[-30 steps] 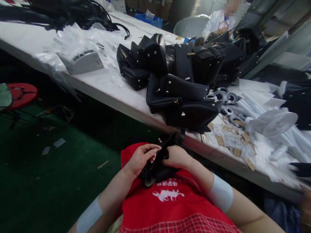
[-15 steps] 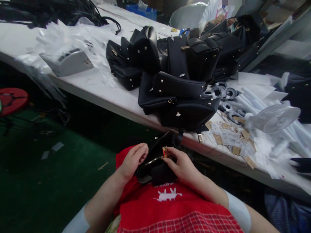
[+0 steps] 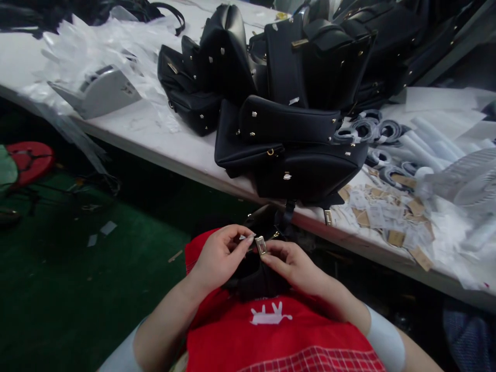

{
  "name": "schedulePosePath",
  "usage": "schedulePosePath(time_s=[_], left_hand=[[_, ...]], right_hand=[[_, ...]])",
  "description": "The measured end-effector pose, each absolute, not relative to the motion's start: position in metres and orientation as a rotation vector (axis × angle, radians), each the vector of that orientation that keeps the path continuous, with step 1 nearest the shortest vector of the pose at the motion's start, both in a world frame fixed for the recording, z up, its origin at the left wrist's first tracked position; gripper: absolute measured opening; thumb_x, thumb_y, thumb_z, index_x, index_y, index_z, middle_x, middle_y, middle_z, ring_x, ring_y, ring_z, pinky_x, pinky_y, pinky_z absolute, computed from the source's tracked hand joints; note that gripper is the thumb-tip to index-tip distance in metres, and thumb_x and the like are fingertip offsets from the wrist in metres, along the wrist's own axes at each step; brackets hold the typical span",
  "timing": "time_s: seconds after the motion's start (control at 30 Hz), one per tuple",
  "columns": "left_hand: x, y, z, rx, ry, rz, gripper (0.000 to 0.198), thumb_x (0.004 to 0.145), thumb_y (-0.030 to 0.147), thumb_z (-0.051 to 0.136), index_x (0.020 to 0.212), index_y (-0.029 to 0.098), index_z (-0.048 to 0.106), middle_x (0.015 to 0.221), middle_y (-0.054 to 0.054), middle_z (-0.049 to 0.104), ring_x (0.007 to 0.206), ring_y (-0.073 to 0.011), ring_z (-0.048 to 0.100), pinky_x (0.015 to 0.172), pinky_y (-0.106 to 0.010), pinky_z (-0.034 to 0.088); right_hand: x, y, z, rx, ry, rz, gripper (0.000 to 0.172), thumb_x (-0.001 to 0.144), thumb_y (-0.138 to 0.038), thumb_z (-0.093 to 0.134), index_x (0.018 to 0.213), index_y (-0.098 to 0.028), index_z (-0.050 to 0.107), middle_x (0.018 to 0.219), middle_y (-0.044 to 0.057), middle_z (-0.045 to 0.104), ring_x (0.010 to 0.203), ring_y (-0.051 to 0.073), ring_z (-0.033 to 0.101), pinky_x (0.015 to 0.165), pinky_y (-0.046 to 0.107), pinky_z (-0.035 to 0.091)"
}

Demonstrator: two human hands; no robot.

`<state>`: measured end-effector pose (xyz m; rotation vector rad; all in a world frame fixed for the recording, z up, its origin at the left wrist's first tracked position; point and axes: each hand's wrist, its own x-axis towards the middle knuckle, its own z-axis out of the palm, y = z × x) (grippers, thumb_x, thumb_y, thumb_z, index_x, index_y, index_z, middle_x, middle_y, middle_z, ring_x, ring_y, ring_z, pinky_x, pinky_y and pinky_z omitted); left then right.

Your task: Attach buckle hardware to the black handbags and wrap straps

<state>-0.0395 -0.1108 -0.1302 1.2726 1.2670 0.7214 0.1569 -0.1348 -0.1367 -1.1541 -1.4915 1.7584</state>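
A black handbag (image 3: 251,281) rests in my lap against a red apron (image 3: 228,330), its top partly open and partly hidden by my hands. My right hand (image 3: 296,263) pinches a small rectangular gold-coloured metal clasp (image 3: 261,246) between thumb and fingers, at the bag's opening. Just left of it, my left hand (image 3: 222,256) is closed in a pinch on a small whitish scrap (image 3: 248,237), which looks like thin film. The two sets of fingertips are close together above the bag.
Several black handbags (image 3: 294,165) are piled on the white table (image 3: 127,139) ahead. Crumpled clear plastic (image 3: 93,46) lies at the left. Rolled straps (image 3: 364,129), brown tags (image 3: 396,237) and a white fan (image 3: 465,175) are at the right. A red stool (image 3: 33,157) stands on the green floor.
My left hand has moved right, to beside the clasp, and now pinches a whitish scrap. The clasp in my right hand has turned from a reddish-orange side to its pale metal face. The view has shifted down.
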Motion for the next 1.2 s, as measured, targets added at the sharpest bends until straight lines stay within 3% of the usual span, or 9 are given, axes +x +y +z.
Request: schedulePosePath(time_s=[0.27, 0.5, 0.63, 1.03, 1.2], left_hand=[[-0.037, -0.107, -0.130, 1.264, 1.265, 0.679, 0.018, 0.076, 0.031, 0.073, 0.086, 0.016, 0.067, 0.080, -0.004, 0.070, 0.067, -0.0162, 0.065, 0.059, -0.024, 0.051], [-0.042, -0.103, -0.118, 1.524, 1.295, 0.658, 0.006, 0.083, 0.024, 0.067, 0.082, 0.019, 0.070, 0.081, -0.001, 0.068, 0.073, -0.0146, 0.065, 0.064, -0.023, 0.050], [-0.046, -0.103, -0.111, 1.770, 1.324, 0.625, 0.009, 0.086, 0.020, 0.062, 0.079, 0.020, 0.068, 0.077, 0.000, 0.065, 0.073, -0.0141, 0.062, 0.066, -0.025, 0.046], [-0.044, -0.105, -0.112, 2.003, 1.387, 0.479, 0.014, 0.092, 0.019, 0.053, 0.080, 0.017, 0.060, 0.079, -0.002, 0.060, 0.074, -0.0167, 0.058, 0.068, -0.030, 0.042], [-0.045, -0.113, -0.113, 1.886, 1.157, 0.430, 0.013, 0.092, 0.023, 0.055, 0.081, 0.019, 0.060, 0.083, -0.002, 0.062, 0.080, -0.0167, 0.059, 0.073, -0.029, 0.044]], right_hand=[[0.154, -0.134, -0.130, -1.237, -1.613, 1.619, 0.024, 0.093, -0.024, 0.053, 0.112, -0.020, 0.067, 0.101, 0.002, 0.073, 0.092, 0.017, 0.067, 0.084, 0.028, 0.051], [0.147, -0.140, -0.132, -1.382, -1.841, 1.329, 0.021, 0.093, -0.022, 0.051, 0.108, -0.022, 0.066, 0.101, 0.004, 0.073, 0.093, 0.020, 0.067, 0.086, 0.032, 0.049], [0.144, -0.142, -0.132, -1.394, -1.918, 1.227, 0.023, 0.092, -0.021, 0.052, 0.112, -0.022, 0.064, 0.106, 0.005, 0.073, 0.094, 0.020, 0.067, 0.085, 0.032, 0.049], [0.140, -0.142, -0.132, -1.486, -1.885, 1.234, 0.019, 0.090, -0.024, 0.052, 0.102, -0.021, 0.067, 0.098, 0.006, 0.074, 0.088, 0.021, 0.068, 0.081, 0.032, 0.049], [0.140, -0.138, -0.132, -1.480, -1.770, 1.380, 0.017, 0.091, -0.023, 0.050, 0.095, -0.021, 0.067, 0.089, 0.003, 0.072, 0.080, 0.018, 0.066, 0.074, 0.028, 0.049]])
